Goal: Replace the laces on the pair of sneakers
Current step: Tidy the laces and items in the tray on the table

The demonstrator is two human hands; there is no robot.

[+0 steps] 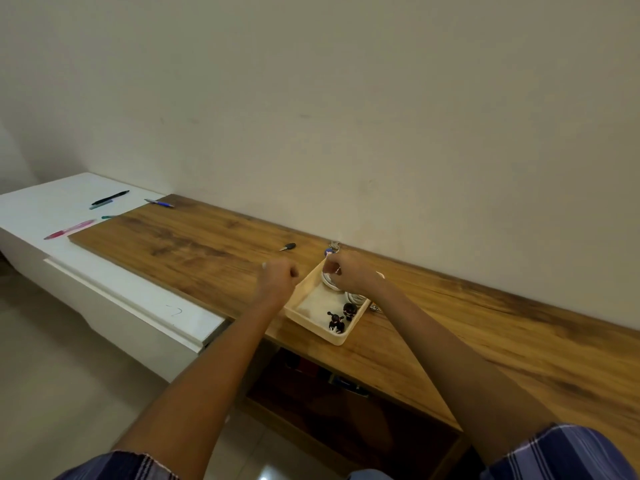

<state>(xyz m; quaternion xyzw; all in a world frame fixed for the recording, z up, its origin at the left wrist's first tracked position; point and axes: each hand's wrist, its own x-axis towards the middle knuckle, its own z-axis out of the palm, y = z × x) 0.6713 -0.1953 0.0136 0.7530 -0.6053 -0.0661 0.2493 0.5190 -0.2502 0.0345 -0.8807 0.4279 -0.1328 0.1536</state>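
You are at the fetching step: your right hand (349, 271) pinches white lace (329, 280) in the tray (323, 332) on the shelf (207, 244), your left hand (278, 277) hovers fisted, contents unclear, and no sneakers show, so find them next.

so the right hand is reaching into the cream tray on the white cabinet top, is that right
Not quite. The right hand is reaching into the cream tray, but the tray sits on the wooden countertop, not on the white cabinet top, which lies further left and holds only pens. The head view shows this.
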